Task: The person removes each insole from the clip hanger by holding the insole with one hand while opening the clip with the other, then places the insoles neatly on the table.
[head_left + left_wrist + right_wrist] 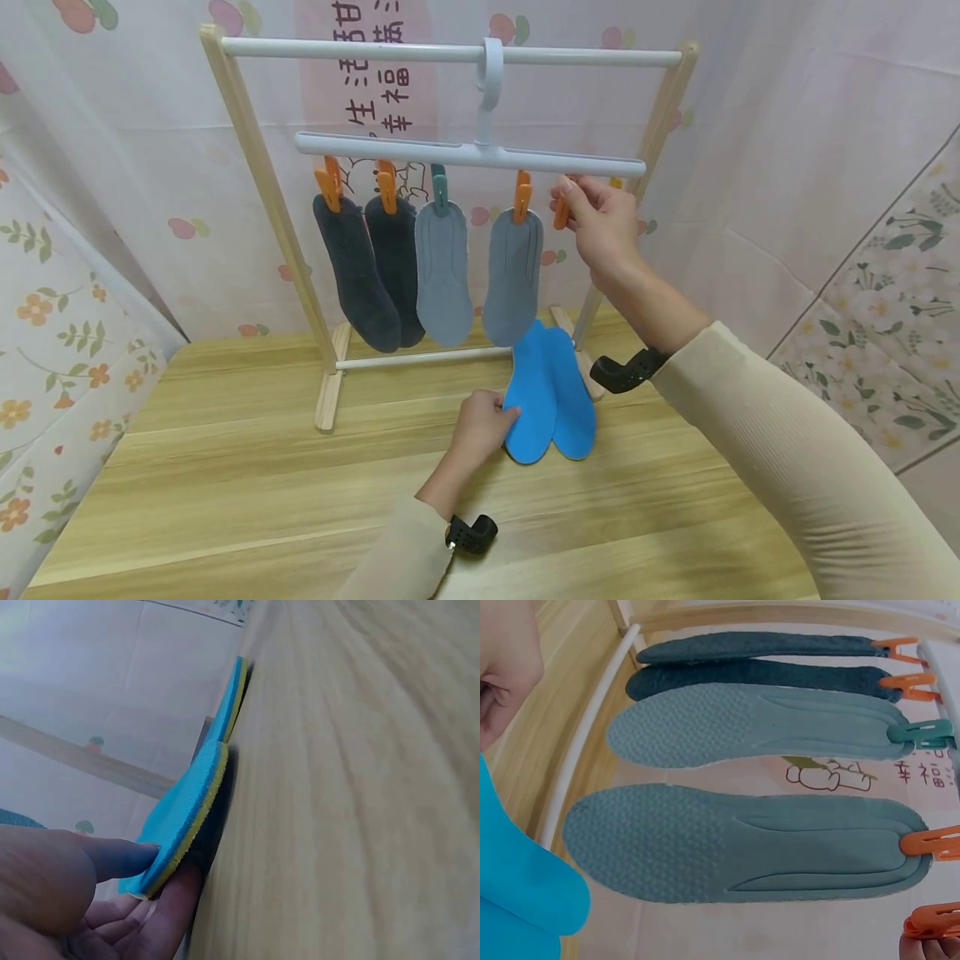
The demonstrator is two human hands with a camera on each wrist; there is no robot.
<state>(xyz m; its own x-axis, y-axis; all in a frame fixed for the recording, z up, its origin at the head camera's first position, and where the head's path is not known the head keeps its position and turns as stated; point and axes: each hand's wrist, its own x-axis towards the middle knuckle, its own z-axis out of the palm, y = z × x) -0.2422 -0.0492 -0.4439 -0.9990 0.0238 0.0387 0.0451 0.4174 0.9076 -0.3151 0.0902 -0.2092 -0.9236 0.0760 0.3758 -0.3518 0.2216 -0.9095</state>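
My left hand pinches the left edge of a blue insole, thumb on top and fingers beneath. Its yellow underside shows in the left wrist view, with that edge lifted off the tabletop. A second blue insole lies beside it, partly overlapped. Up at the hanger's right part, my right hand grips an orange clothespin just under the white hanger bar. In the right wrist view that clothespin has no insole in it.
Two dark insoles and two grey insoles hang from orange and green clothespins. A yellow clip is beyond the right hand. The hanger hooks over the top rail of a wooden-legged rack on a wooden table.
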